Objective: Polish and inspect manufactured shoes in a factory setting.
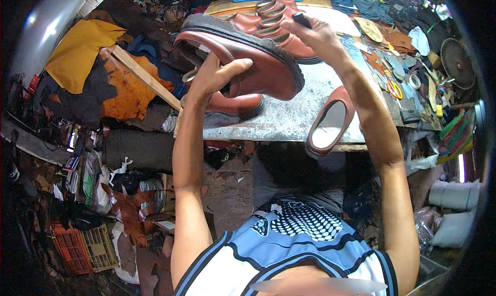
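Left hand (214, 76) clasps the reddish-brown leather shoe with dark rubber sole (243, 55), tilted above the grey tabletop (289, 115). Right hand (315, 35) pinches a small black tool (301, 20) at the sole. Risk: the one-handed hold slips, dropping the shoe onto the brown shoe (232, 103) beneath.

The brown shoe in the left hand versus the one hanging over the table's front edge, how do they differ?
The held shoe is lifted off the table, tilted on its side with its dark sole showing; the left hand grips it. The edge shoe lies untouched, partly overhanging the front edge, its pale lining facing the camera. Both are reddish-brown leather.
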Demonstrator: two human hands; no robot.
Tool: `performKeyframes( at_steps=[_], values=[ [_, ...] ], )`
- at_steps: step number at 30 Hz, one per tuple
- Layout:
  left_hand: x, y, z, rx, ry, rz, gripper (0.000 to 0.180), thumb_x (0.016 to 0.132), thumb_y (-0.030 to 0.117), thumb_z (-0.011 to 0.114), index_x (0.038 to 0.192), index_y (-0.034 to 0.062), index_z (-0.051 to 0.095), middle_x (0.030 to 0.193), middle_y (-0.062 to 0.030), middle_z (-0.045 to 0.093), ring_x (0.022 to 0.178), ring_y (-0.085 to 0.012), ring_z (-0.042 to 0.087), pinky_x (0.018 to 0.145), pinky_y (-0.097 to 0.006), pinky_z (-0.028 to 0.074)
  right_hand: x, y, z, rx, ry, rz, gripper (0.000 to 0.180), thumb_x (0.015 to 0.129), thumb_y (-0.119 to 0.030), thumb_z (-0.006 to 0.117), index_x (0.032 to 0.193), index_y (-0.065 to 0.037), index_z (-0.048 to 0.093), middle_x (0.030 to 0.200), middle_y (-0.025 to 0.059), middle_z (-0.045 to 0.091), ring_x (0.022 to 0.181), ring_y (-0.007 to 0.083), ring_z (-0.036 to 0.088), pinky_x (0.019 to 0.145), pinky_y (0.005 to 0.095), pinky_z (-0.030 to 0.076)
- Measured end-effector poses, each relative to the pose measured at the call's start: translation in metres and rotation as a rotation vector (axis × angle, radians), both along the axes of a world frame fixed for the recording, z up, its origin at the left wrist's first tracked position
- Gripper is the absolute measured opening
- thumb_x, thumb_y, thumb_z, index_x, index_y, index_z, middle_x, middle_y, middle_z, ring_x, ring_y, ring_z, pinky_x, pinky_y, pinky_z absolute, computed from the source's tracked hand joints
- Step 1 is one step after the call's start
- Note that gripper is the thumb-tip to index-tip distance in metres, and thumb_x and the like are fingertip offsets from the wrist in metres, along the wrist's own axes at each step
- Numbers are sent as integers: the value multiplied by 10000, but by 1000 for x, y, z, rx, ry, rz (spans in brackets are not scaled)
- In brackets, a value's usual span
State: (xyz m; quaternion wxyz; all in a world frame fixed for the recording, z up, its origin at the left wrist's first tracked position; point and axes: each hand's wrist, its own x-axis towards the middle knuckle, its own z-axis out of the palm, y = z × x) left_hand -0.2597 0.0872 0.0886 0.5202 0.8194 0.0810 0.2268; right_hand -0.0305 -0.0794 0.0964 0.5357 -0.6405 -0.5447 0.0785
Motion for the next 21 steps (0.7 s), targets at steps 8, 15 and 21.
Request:
performKeyframes(
  at_steps=[8,15,21],
  values=[
    [14,-10,-5,145,-170,-62,455,849,214,730,1225,-25,638,1074,-94,682,990,-190,630,891,-353,516,-52,9,-2,256,-598,-108,295,880,-226,709,1147,-99,714,1047,138,701,958,331,690,850,432,540],
    [20,-25,2,327,-305,41,300,818,170,733,1038,-32,712,886,-106,693,821,-175,637,783,-344,535,-65,2,-12,154,-518,-348,280,834,-219,704,1052,-43,687,986,174,698,933,364,691,830,447,536],
    [20,-11,2,335,80,43,510,853,235,745,1264,-26,595,1170,-134,650,1042,-207,620,918,-360,501,-49,1,-33,117,-200,-286,314,838,-230,700,1071,-21,672,981,186,705,944,358,699,849,446,532]
  ],
)
